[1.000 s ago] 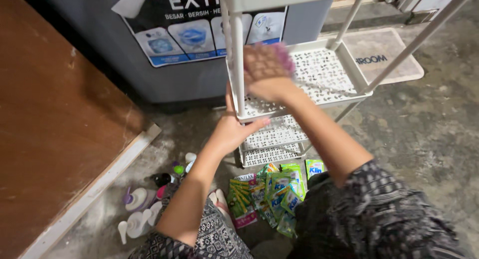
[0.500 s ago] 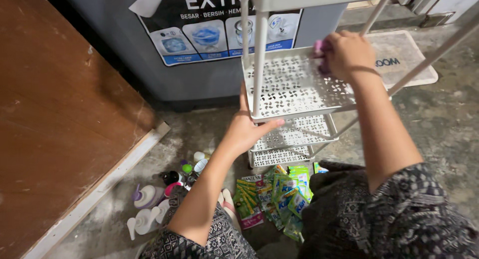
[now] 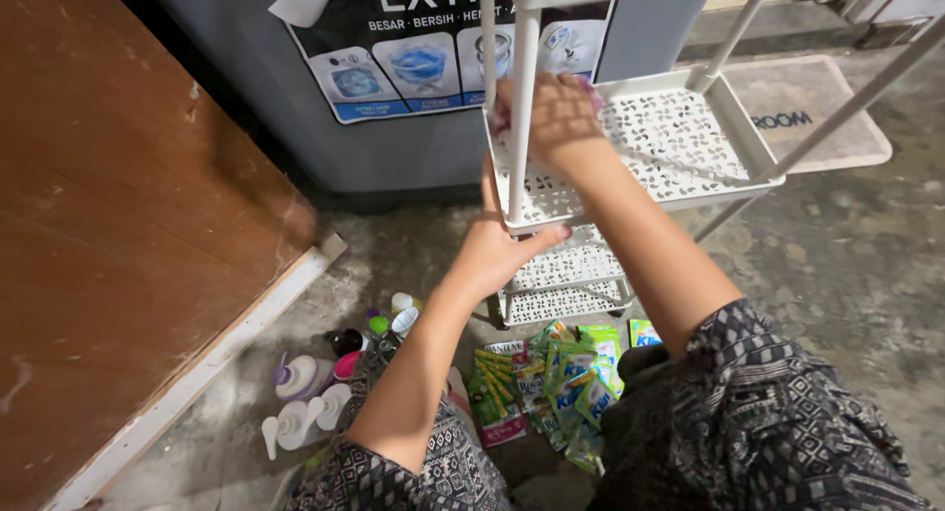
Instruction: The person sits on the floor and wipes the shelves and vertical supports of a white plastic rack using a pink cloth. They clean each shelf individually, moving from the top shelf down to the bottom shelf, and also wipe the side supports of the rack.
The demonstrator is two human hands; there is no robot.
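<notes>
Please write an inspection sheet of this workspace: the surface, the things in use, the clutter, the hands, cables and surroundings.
Surface: bare concrete floor, stained and dusty.
Job's things: white perforated rack with tiered shelves; purple cloth on the middle shelf.
Clutter: sachets heaped on the floor below the rack; pump bottles and small bottles to their left.
Grippers: left hand has its grip on the shelf's front edge beside a post; right hand presses the cloth onto the shelf.
Cables: nothing seen.
Surroundings: grey appliance with a poster behind the rack; brown wooden board at left; floor mat at right.
</notes>
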